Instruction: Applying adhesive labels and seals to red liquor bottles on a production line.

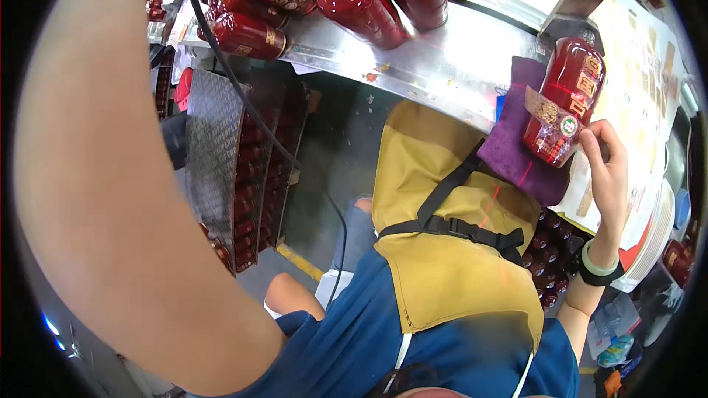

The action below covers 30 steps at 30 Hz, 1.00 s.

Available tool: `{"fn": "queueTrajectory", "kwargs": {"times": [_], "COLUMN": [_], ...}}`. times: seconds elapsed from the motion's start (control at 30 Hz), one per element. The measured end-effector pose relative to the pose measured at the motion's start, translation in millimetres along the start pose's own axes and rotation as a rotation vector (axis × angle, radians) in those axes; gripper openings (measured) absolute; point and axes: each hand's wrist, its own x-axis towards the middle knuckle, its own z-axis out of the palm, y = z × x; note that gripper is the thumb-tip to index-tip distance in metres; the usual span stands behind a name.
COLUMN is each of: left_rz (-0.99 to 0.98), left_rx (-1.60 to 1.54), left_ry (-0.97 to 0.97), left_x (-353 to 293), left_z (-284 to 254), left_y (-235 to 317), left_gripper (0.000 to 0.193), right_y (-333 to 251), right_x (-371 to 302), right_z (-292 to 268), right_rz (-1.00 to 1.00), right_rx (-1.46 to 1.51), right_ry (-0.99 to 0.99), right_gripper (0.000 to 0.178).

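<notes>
A glossy red bottle point(568, 81) with gold characters lies tilted on a purple cushion point(509, 151) at the right end of the bench. Across its lower part sits a thin, partly see-through label point(553, 118) with gold print and a small round white-and-green mark; one corner stands off the glass. My right hand point(608, 158) is at the bottle's lower right side, thumb and forefinger pinched at the label's edge. My left arm point(110, 199) stretches up along the left side, and its hand lies outside the picture.
Two red bottles point(361, 7) stand on the metal bench point(450, 51), with several more stacked lying down to the left. A black cable point(243, 96) hangs across. Printed label sheets point(634, 96) lie at right. Below are crates of bottles point(258, 184).
</notes>
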Motion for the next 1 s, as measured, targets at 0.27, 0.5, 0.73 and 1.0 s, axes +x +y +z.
{"fn": "queueTrajectory", "kwargs": {"times": [0.27, 0.5, 0.73, 1.0], "left_rz": [-0.111, -0.204, 0.354, 0.35], "left_rx": [0.006, -0.098, -1.0, -1.46], "left_ry": [0.026, 0.156, 0.013, -0.018], "left_x": [-16, -29, -144, -142], "left_z": [12, 0, 54, 113], "left_y": [-26, 4, 191, 285], "left_gripper": [0.039, 0.037, 0.038, 0.056], "right_y": [1, -9, -22, -51], "right_x": [-2, -4, -8, -17], "right_z": [-1, 2, -5, -10], "right_rz": [0.005, -0.013, 0.023, -0.064], "right_rx": [-0.038, 0.054, -0.087, 0.048], "right_ry": [-0.002, 0.034, 0.043, 0.027], "right_gripper": [0.019, 0.012, 0.022, 0.016]}}
